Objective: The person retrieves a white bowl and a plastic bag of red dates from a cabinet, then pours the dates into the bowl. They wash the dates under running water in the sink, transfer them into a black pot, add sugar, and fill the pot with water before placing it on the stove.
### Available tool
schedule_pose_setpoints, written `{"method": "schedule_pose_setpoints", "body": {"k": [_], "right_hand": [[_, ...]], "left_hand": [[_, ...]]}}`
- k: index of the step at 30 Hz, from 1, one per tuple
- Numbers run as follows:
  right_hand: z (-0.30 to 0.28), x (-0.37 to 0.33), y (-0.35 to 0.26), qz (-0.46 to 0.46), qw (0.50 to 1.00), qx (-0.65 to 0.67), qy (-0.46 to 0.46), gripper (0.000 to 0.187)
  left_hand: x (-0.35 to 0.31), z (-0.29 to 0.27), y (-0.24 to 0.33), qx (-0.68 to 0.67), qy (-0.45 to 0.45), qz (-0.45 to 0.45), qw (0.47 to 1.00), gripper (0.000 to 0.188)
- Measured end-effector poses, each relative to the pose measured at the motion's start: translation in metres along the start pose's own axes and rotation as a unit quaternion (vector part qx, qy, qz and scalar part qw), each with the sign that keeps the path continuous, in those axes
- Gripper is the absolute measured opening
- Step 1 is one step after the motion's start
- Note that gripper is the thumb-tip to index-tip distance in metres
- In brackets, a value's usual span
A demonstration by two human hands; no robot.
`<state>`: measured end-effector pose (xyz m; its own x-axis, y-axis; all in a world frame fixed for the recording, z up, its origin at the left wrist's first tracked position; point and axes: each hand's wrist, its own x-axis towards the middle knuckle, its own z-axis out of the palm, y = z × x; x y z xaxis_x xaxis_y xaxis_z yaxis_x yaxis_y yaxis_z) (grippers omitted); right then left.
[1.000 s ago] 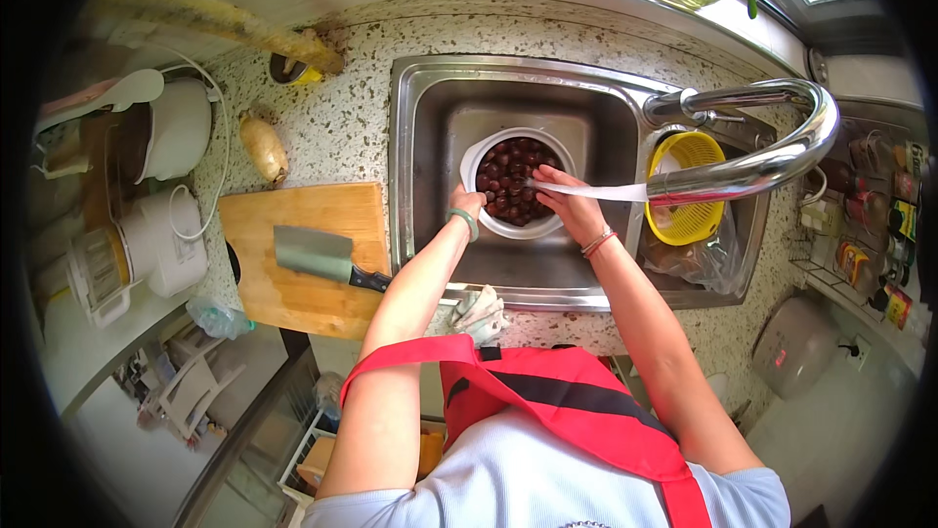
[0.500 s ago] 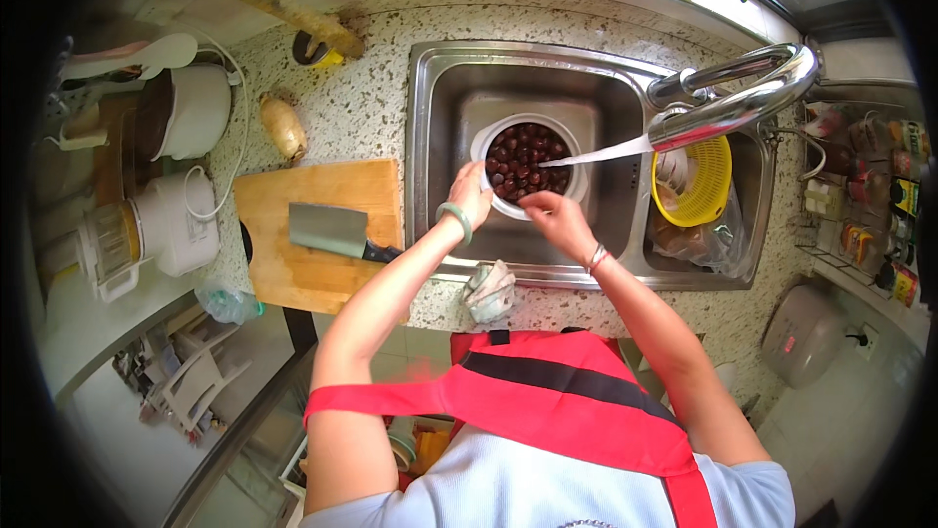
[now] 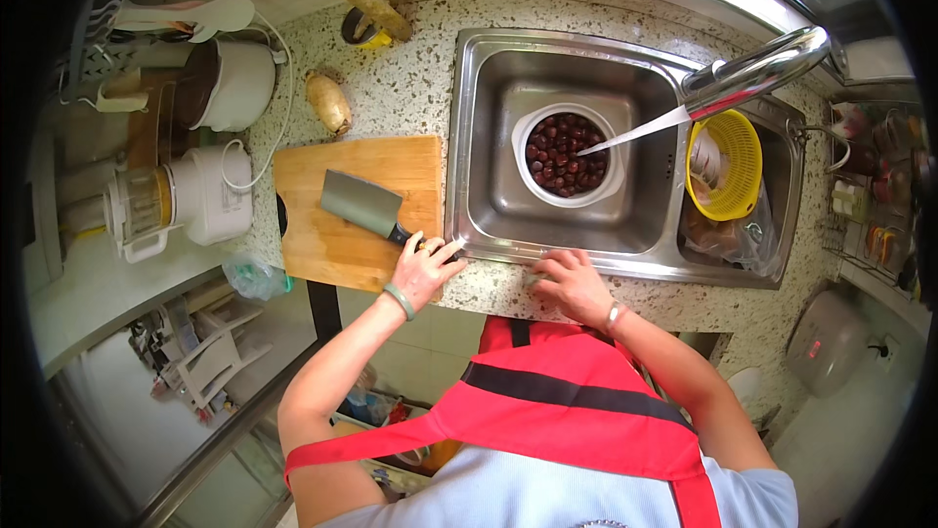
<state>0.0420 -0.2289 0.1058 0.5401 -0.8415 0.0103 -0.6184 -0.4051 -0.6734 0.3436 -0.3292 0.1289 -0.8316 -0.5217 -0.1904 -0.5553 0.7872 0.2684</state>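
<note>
My left hand (image 3: 422,272) lies over the black handle of a cleaver (image 3: 361,202), its fingers spread and touching the handle. The cleaver rests flat on a wooden cutting board (image 3: 303,235), blade to the left. At the sink's front rim my right hand (image 3: 575,291) bends over the counter. A small greenish-grey bit of cloth (image 3: 536,280) shows beneath its fingers; most of it is covered. A white bowl (image 3: 523,162) of round dark-red fruit (image 3: 565,153) stands in the sink (image 3: 479,176), with water running into it from the faucet (image 3: 757,71).
A yellow basket (image 3: 743,176) and a clear plastic bag (image 3: 743,245) occupy the smaller right basin. Behind the board lies a brown root vegetable (image 3: 328,104). White appliances (image 3: 205,191) line the left counter; a rack of jars (image 3: 879,186) stands at the right.
Both hands have left the bowl and come toward me, the left to the cleaver handle, the right to the counter edge. The cleaver has turned slightly. The crumpled cloth no longer lies exposed.
</note>
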Motion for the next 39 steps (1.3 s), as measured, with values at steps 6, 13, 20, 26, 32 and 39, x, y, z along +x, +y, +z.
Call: {"method": "schedule_pose_setpoints", "body": {"k": [6,13,20,26,32,39], "right_hand": [[-0.037,-0.1,0.004,0.167,0.975,-0.088,0.117,0.021],[-0.041,-0.155,0.01,0.343,0.911,-0.13,0.19,0.04],[-0.064,-0.124,-0.017,0.339,0.908,-0.155,0.191,0.039],[-0.038,-0.045,0.052,0.308,0.921,0.118,0.206,0.041],[0.016,0.065,0.15,0.268,0.955,-0.041,0.117,0.088],[0.038,0.105,0.163,0.323,0.92,-0.221,-0.024,0.104]], "left_hand": [[-0.028,-0.011,-0.004,-0.058,-0.024,-0.003,0.998,0.045],[-0.055,-0.015,-0.016,-0.072,-0.056,0.018,0.996,0.051],[-0.039,-0.035,0.0,-0.116,0.005,0.006,0.993,0.032],[0.05,-0.016,0.01,-0.269,0.078,-0.043,0.959,0.016],[0.195,0.025,-0.003,-0.201,-0.095,-0.212,0.952,0.079],[0.26,0.104,-0.023,-0.192,-0.144,-0.365,0.9,0.087]]}}
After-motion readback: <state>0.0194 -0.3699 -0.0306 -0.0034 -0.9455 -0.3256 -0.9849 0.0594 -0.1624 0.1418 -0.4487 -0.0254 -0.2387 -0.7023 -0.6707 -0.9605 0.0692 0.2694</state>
